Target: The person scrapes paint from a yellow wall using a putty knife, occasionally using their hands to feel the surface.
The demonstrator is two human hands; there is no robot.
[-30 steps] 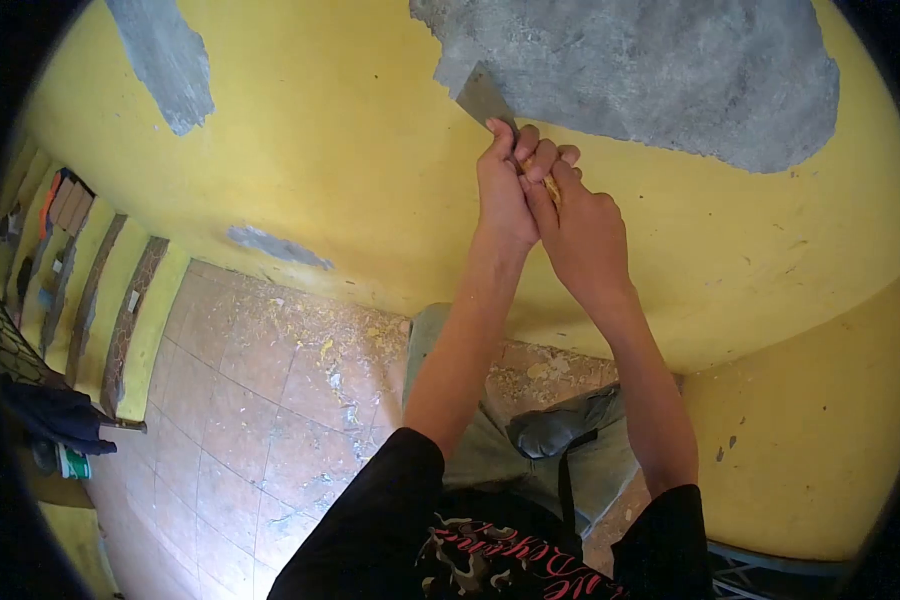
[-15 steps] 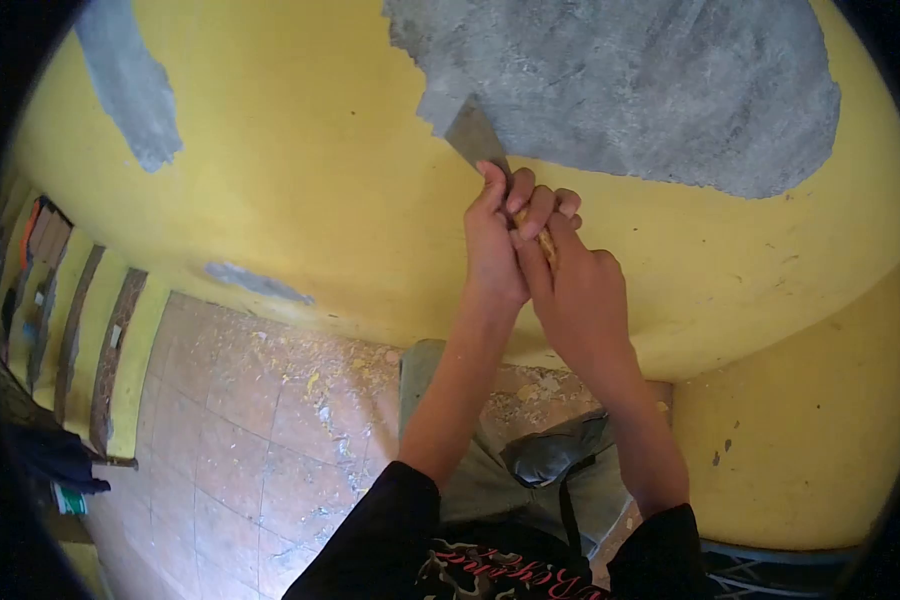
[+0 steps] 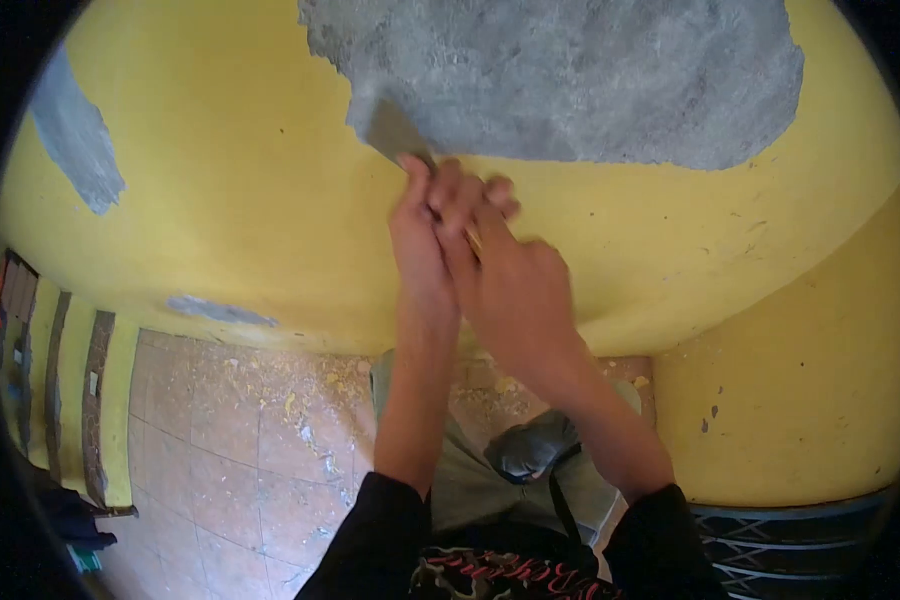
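Note:
A paint scraper (image 3: 395, 131) with a flat metal blade and a yellowish handle lies tilted against the yellow wall (image 3: 230, 190). Its blade overlaps the lower left edge of a large grey bare patch (image 3: 570, 80), where the paint is off. My left hand (image 3: 428, 225) is closed around the scraper close to the blade, thumb up near the blade's base. Lower on the handle, my right hand (image 3: 518, 290) grips too, touching the left one. Most of the handle is hidden by fingers, and the hands are slightly blurred.
Smaller grey patches (image 3: 78, 135) show at the left and low on the wall. Paint flakes (image 3: 305, 435) litter the tiled floor (image 3: 220, 450). Yellow shelf-like partitions (image 3: 70, 390) stand at left, a dark metal lattice (image 3: 790, 545) at lower right. A black pouch (image 3: 530, 450) hangs at my lap.
The view has shifted, so wall and patches sit further left in the picture. Both hands and the scraper have moved left slightly more than the wall; the blade remains at the patch's lower left edge.

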